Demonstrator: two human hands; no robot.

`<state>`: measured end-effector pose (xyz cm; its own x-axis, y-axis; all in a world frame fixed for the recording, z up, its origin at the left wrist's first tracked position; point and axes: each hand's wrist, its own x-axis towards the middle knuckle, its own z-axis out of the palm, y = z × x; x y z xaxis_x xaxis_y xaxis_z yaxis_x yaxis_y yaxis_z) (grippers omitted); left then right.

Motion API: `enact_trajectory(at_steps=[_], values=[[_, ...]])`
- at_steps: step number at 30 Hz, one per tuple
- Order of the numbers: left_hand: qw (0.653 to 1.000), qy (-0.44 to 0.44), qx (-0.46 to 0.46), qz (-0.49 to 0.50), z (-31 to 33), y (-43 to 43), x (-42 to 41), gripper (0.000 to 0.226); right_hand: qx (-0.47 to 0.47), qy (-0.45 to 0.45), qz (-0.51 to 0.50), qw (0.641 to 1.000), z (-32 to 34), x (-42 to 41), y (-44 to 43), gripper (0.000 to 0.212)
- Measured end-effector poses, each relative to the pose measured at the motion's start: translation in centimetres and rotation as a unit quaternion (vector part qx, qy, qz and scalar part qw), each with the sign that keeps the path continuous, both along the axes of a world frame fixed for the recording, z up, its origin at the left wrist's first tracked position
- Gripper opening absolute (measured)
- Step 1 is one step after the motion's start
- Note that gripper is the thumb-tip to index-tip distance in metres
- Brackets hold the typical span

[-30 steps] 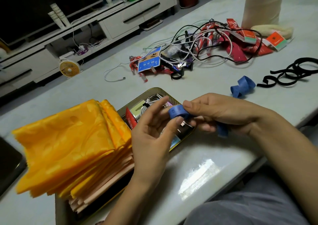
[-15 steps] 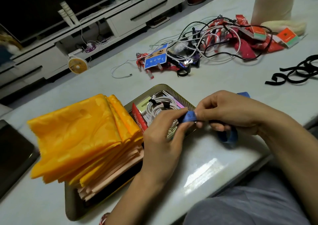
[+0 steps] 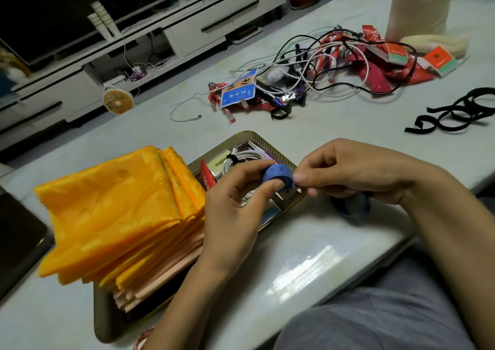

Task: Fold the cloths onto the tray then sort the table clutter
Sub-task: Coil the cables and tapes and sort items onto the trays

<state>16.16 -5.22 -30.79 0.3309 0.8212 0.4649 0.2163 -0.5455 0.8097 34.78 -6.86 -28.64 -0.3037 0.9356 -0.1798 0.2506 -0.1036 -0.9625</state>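
Head view: left hand (image 3: 235, 197) and right hand (image 3: 356, 173) both pinch the blue strap (image 3: 277, 176), rolling it small to fit the tray (image 3: 270, 142).

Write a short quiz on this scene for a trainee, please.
1. True or false: the cloths lie folded on the tray.
2. Of the left hand and right hand, which holds the blue strap? A left only; B right only; C both.
3. What white thing lies coiled in the tray?
Key: 1 true; 2 C; 3 a cable.
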Motion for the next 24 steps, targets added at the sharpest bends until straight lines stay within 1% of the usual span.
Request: enact_trajectory(at_steps=[2,4,6,8,10,12,13,15,17,19,20,21,24], values=[[0.999,0.023,0.013,-0.017,0.1,-0.1,0.1,0.029,-0.017,0.011,0.008,1.000,0.0,0.7,0.0,0.027],[0.997,0.051,0.041,-0.031,0.1,-0.1,0.2,0.029,-0.029,0.025,0.013,0.999,0.0,1.2,0.0,0.027],[0.993,0.083,0.071,-0.034,0.1,-0.1,0.1,0.031,-0.020,0.013,0.005,1.000,-0.2,1.1,0.0,0.041],[0.987,0.119,0.106,-0.035,0.0,-0.1,-0.1,0.040,0.001,-0.025,-0.013,1.000,-0.3,0.5,0.0,0.062],[0.978,0.149,0.141,-0.039,-0.2,0.1,-0.2,0.043,0.018,-0.071,-0.038,0.997,-0.4,-0.2,-0.2,0.068],[0.973,0.163,0.161,-0.038,-0.3,0.1,-0.3,0.042,0.022,-0.095,-0.052,0.994,-0.5,-0.7,-0.3,0.066],[0.974,0.155,0.160,-0.033,-0.3,0.0,-0.3,0.041,0.026,-0.095,-0.050,0.994,-0.5,-0.8,-0.2,0.066],[0.987,0.097,0.124,-0.023,-0.4,-0.3,-0.1,0.040,0.023,-0.061,-0.036,0.997,-0.4,-0.6,0.0,0.061],[0.998,0.017,0.047,-0.030,-0.4,-0.6,0.4,0.038,0.007,0.020,-0.021,1.000,-0.3,-0.3,0.0,0.052],[0.996,-0.048,-0.045,-0.059,-0.4,-0.9,0.8,0.036,-0.015,0.105,0.004,0.994,-0.3,-0.2,0.0,0.039],[0.992,-0.069,-0.076,-0.069,-0.3,-1.0,0.9,0.031,-0.024,0.137,0.020,0.990,-0.3,-0.3,0.0,0.033],[0.990,-0.082,-0.095,-0.069,-0.3,-1.0,0.8,0.026,-0.029,0.159,0.037,0.986,-0.4,-0.5,0.1,0.032],[0.986,-0.105,-0.116,-0.055,-0.3,-1.1,0.8,0.021,-0.045,0.173,0.050,0.983,-0.5,-1.0,0.1,0.033]])
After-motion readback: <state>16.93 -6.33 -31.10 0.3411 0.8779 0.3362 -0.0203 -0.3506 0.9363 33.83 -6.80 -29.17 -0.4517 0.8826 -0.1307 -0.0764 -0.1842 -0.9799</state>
